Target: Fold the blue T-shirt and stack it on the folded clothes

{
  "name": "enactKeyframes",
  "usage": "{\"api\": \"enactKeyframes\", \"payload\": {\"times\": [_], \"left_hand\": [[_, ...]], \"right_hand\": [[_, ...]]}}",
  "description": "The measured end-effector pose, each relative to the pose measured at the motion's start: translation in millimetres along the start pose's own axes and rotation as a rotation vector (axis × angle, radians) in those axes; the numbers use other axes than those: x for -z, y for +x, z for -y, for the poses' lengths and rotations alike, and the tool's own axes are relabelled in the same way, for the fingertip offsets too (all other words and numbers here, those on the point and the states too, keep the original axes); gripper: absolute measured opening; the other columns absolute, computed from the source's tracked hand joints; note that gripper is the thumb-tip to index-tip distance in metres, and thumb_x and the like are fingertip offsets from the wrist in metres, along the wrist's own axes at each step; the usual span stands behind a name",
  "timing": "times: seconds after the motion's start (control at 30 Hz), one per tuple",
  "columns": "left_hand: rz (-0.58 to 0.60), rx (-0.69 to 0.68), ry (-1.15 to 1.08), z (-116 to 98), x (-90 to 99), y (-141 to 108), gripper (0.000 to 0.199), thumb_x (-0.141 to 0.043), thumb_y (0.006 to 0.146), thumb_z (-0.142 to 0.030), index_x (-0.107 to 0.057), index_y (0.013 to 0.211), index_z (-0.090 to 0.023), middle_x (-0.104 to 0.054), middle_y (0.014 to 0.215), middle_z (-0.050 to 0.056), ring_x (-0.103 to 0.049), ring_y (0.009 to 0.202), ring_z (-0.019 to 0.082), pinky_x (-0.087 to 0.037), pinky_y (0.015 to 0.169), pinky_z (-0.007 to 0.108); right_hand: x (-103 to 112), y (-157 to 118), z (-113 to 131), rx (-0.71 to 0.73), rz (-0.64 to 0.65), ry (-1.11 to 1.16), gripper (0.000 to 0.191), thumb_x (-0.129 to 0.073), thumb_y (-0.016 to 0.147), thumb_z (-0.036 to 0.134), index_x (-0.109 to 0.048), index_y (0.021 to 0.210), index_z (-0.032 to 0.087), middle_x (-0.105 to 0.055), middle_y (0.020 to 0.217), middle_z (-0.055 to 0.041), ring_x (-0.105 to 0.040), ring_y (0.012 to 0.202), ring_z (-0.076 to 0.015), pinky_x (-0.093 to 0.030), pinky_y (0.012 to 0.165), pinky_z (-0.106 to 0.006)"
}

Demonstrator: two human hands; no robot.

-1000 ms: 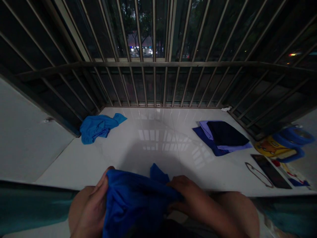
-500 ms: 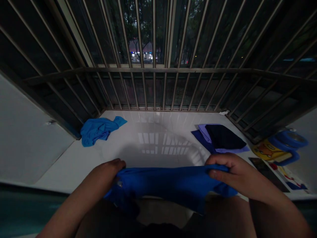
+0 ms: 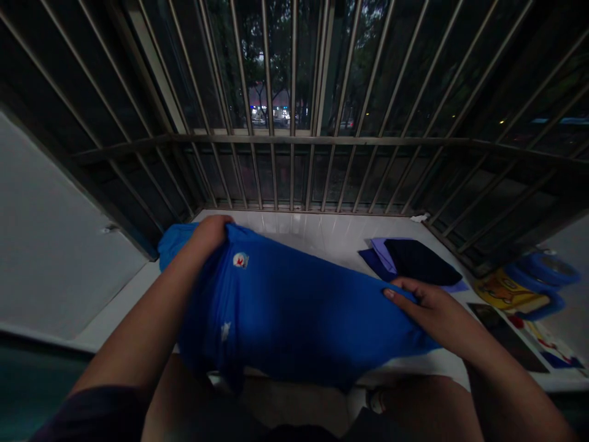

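A blue shirt (image 3: 304, 294) is stretched between my two hands over the white ledge, its lower edge hanging past the front side near my legs. A small round badge and a white print show on its left part. My left hand (image 3: 212, 236) is raised higher and closed on the shirt's upper left edge. Lower down, my right hand (image 3: 421, 301) pinches its right end between thumb and fingers. Just beyond my left hand lies a lighter blue cloth (image 3: 173, 238), partly hidden by the shirt.
Dark and purple folded clothes (image 3: 418, 261) lie on the ledge (image 3: 317, 230) at the right. Farther right are a yellow and blue container (image 3: 515, 285) and a dark flat item (image 3: 504, 334). Metal window bars (image 3: 294, 140) close off the back, and a white wall (image 3: 55, 239) stands left.
My left hand has moved up and away from me, spreading the shirt much wider and bringing the badge into view. The right hand stays nearly in place. The lighter blue cloth is now partly covered.
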State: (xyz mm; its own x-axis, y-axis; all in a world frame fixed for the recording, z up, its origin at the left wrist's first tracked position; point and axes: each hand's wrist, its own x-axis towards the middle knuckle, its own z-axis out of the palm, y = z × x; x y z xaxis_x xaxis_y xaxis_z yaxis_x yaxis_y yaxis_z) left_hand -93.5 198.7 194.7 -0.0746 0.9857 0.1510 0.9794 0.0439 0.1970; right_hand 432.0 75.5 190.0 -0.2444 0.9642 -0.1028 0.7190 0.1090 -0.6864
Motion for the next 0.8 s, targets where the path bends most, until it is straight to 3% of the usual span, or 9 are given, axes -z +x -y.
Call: {"api": "enactKeyframes", "payload": {"times": [0.1, 0.2, 0.27, 0.3, 0.4, 0.5, 0.6, 0.7, 0.8], "left_hand": [[-0.161, -0.042, -0.024, -75, -19.7, 56, 0.041, -0.059, 0.101, -0.016, -0.074, 0.139, -0.017, -0.073, 0.146, 0.019, -0.065, 0.138, 0.033, -0.048, 0.12, 0.047], [-0.22, -0.17, -0.084, -157, -74.7, 64, 0.052, -0.046, 0.108, -0.013, -0.06, 0.157, -0.024, -0.054, 0.17, 0.017, -0.045, 0.161, 0.029, -0.036, 0.132, 0.053], [-0.111, -0.291, -0.154, -202, -122.4, 40, 0.054, -0.045, 0.109, -0.015, -0.055, 0.161, -0.023, -0.041, 0.179, 0.017, -0.036, 0.167, 0.032, -0.029, 0.136, 0.058], [-0.058, -0.337, -0.169, -219, -146.1, 22, 0.054, -0.049, 0.108, -0.016, -0.056, 0.161, -0.025, -0.041, 0.179, 0.017, -0.039, 0.166, 0.033, -0.031, 0.136, 0.056], [0.054, -0.418, -0.198, -241, -204.6, -43, 0.05, -0.05, 0.108, -0.023, -0.062, 0.156, -0.02, -0.052, 0.172, 0.013, -0.048, 0.158, 0.04, -0.041, 0.127, 0.05], [0.123, -0.358, -0.187, -217, -236.1, -96, 0.053, -0.055, 0.107, -0.026, -0.059, 0.16, -0.018, -0.049, 0.173, 0.021, -0.046, 0.16, 0.042, -0.042, 0.129, 0.059], [0.114, -0.191, -0.123, -159, -246.1, -127, 0.054, -0.052, 0.11, -0.029, -0.058, 0.16, -0.013, -0.046, 0.173, 0.025, -0.044, 0.162, 0.043, -0.037, 0.132, 0.066], [0.125, -0.102, -0.055, -94, -247.8, -149, 0.057, -0.05, 0.112, -0.041, -0.055, 0.164, -0.019, -0.043, 0.177, 0.02, -0.04, 0.164, 0.04, -0.031, 0.134, 0.069], [0.175, -0.157, -0.045, -48, -248.5, -168, 0.061, -0.05, 0.112, -0.048, -0.047, 0.17, -0.032, -0.034, 0.182, 0.01, -0.033, 0.168, 0.036, -0.022, 0.136, 0.069]], "right_hand": [[-14, 4, -32, -0.057, -0.131, -0.177, 0.055, -0.049, 0.096, 0.075, -0.073, 0.096, 0.026, -0.078, 0.083, -0.0069, -0.076, 0.079, -0.0281, -0.059, 0.071, -0.035], [-42, -17, -70, -0.16, -0.136, -0.31, 0.05, -0.048, 0.096, 0.066, -0.077, 0.106, 0.026, -0.085, 0.104, -0.0143, -0.081, 0.101, -0.0345, -0.06, 0.089, -0.04], [-66, -42, -91, -0.201, 0.03, -0.345, 0.044, -0.051, 0.098, 0.058, -0.079, 0.107, 0.026, -0.085, 0.111, -0.0144, -0.081, 0.106, -0.0342, -0.059, 0.092, -0.04], [-78, -54, -99, -0.223, 0.114, -0.367, 0.039, -0.054, 0.097, 0.055, -0.08, 0.105, 0.027, -0.085, 0.11, -0.0136, -0.082, 0.105, -0.0347, -0.06, 0.089, -0.041], [-111, -80, -112, -0.27, 0.197, -0.453, 0.029, -0.062, 0.096, 0.05, -0.082, 0.105, 0.031, -0.086, 0.102, -0.0132, -0.083, 0.099, -0.0386, -0.061, 0.085, -0.046], [-136, -70, -110, -0.185, 0.071, -0.43, 0.034, -0.061, 0.099, 0.043, -0.081, 0.123, 0.028, -0.084, 0.12, -0.0161, -0.08, 0.111, -0.0384, -0.062, 0.096, -0.049], [-157, -32, -105, -0.029, -0.043, -0.358, 0.044, -0.053, 0.105, 0.043, -0.076, 0.137, 0.021, -0.076, 0.14, -0.0181, -0.073, 0.13, -0.0358, -0.057, 0.113, -0.05], [-183, 11, -102, 0.071, -0.084, -0.379, 0.055, -0.052, 0.108, 0.043, -0.063, 0.156, 0.017, -0.06, 0.163, -0.0186, -0.056, 0.152, -0.036, -0.044, 0.127, -0.054], [-212, 40, -102, 0.005, -0.047, -0.493, 0.064, -0.056, 0.107, 0.041, -0.051, 0.168, 0.022, -0.041, 0.178, -0.014, -0.035, 0.165, -0.0409, -0.03, 0.132, -0.066]]}}
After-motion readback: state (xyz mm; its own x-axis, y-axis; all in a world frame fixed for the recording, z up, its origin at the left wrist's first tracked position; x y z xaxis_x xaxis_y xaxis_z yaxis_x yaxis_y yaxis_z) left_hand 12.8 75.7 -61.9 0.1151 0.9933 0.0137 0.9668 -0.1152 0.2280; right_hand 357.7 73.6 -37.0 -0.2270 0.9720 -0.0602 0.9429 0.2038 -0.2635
